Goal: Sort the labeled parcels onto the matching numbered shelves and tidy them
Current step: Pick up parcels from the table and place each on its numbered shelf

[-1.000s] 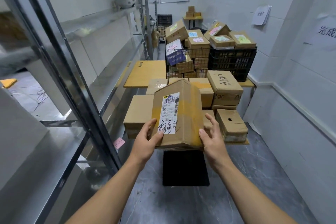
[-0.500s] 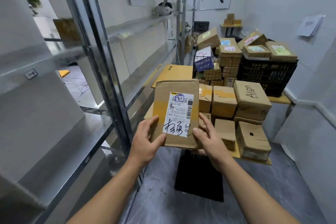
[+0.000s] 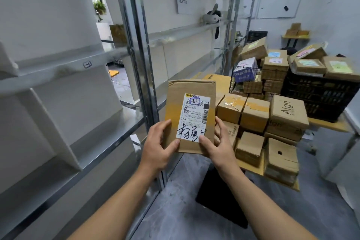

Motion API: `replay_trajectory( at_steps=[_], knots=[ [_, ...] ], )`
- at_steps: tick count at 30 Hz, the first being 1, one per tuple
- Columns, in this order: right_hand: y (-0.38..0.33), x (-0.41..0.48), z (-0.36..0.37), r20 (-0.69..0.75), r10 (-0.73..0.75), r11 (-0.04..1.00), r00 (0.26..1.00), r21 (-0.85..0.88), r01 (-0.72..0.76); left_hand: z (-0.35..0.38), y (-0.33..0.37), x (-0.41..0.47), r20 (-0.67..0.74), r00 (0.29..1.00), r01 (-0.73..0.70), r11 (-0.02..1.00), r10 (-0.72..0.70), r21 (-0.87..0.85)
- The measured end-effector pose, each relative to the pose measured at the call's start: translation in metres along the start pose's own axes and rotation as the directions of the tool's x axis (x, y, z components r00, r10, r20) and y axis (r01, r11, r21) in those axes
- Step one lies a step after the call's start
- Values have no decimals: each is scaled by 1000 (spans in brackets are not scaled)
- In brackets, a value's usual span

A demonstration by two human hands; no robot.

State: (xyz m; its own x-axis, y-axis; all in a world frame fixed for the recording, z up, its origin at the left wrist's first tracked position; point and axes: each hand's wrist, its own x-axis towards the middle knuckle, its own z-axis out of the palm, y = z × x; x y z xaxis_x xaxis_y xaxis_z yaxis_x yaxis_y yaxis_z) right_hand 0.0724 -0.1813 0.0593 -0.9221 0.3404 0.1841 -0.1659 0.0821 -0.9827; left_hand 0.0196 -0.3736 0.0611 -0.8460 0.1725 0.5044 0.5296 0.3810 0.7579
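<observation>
1. This is a parcel storeroom or sorting room with plain white walls and a grey floor [image 3: 175,210].
2. Tall metal racks [image 3: 136,64] line the left side. One steel shelf has a small tag [image 3: 87,64] on its front edge.
3. Taped cardboard boxes [image 3: 253,115] are stacked on a low yellow surface [image 3: 329,125]. More are piled on a black plastic crate [image 3: 319,99] and in a wire basket [image 3: 233,79].
4. The parcel [image 3: 191,117] nearest the camera bears a printed shipping label with barcodes and handwritten marks.
5. A handwritten paper sign [image 3: 183,1] hangs behind the racks, and a whiteboard [image 3: 278,4] is on the far wall.
</observation>
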Motion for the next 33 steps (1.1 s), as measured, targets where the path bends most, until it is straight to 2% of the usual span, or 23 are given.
replay_trajectory(
  at_steps=[12,23,25,28,33],
  knots=[
    [-13,-57,-3,111,-11,995,994,97,1,-30,50,-83,-92,995,40,986,-25,163],
    [-20,-122,57,329,29,988,944,133,-77,-124,72,-172,-271,954,219,915,-129,337],
    [-24,-137,73,372,31,987,928,136,-87,-148,68,-194,-310,939,272,870,-146,412],
    [-30,-158,98,437,21,983,899,155,-98,-185,68,-230,-352,918,362,748,-182,556],
    [-53,-219,157,544,-22,968,839,220,-117,-264,86,-309,-429,869,495,464,-248,735]
  ],
)
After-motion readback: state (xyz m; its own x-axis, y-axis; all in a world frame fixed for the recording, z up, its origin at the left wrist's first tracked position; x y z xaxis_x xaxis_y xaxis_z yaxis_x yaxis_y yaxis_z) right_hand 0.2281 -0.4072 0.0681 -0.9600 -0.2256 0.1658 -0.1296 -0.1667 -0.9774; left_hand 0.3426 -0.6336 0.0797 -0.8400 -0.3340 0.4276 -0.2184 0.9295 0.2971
